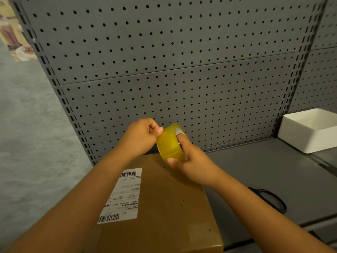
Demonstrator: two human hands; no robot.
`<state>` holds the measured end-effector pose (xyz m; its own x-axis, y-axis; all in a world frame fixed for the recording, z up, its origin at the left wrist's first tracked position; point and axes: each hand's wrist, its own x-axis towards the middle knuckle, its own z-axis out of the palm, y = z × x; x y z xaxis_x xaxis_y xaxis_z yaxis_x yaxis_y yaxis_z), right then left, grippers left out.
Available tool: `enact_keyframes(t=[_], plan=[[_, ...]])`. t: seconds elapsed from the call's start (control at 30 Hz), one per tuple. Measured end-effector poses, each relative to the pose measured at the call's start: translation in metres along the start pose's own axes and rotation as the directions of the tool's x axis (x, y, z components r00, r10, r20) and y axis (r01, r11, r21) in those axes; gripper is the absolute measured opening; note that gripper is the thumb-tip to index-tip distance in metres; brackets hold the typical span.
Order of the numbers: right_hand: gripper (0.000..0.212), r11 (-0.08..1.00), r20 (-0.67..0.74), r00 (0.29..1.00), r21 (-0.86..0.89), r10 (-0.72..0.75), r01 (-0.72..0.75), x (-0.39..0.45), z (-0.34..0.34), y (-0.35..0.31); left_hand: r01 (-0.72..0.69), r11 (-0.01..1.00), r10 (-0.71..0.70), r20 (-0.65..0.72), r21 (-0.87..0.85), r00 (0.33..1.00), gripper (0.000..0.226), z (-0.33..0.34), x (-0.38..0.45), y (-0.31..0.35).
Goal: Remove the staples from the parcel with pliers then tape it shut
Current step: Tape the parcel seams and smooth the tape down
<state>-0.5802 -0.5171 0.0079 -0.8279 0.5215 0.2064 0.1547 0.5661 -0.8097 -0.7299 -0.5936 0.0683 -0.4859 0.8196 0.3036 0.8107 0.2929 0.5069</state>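
Observation:
A brown cardboard parcel (pixel 164 207) with a white shipping label (pixel 122 196) lies on the grey shelf in front of me. Above its far edge I hold a yellowish roll of clear tape (pixel 169 143). My right hand (pixel 193 161) grips the roll, with a finger in its core and the thumb under it. My left hand (pixel 142 137) pinches at the roll's upper left edge with thumb and forefinger. A few small dark holes dot the parcel's top. No pliers are in view.
The grey shelf surface (pixel 273 170) extends to the right. A black scissor handle (pixel 269 199) lies on it, partly behind my right forearm. A white open box (pixel 308 132) stands at the back right. Grey pegboard (pixel 173 61) forms the back wall.

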Motion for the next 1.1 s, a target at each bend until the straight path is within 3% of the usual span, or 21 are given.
enact_keyframes(t=[0.33, 0.63, 0.97, 1.1], plan=[[0.069, 0.997, 0.004, 1.000, -0.077, 0.006, -0.005, 0.000, 0.002, -0.007, -0.014, 0.999, 0.013, 0.025, 0.035, 1.000, 0.019, 0.000, -0.003, 0.002], [0.065, 0.998, 0.012, 1.000, -0.057, 0.006, -0.005, 0.001, -0.002, -0.011, 0.086, 0.952, -0.072, 0.057, -0.293, 0.996, 0.018, -0.003, 0.002, -0.002], [0.066, 0.997, 0.009, 1.000, -0.079, -0.015, 0.015, 0.002, 0.000, -0.008, -0.060, 0.995, 0.064, -0.051, 0.075, 0.997, 0.019, 0.005, 0.002, 0.006], [0.062, 0.996, 0.013, 0.999, -0.086, -0.030, 0.031, 0.003, 0.003, -0.007, -0.049, 0.995, 0.051, -0.016, 0.087, 0.999, 0.011, 0.007, 0.005, 0.004]])
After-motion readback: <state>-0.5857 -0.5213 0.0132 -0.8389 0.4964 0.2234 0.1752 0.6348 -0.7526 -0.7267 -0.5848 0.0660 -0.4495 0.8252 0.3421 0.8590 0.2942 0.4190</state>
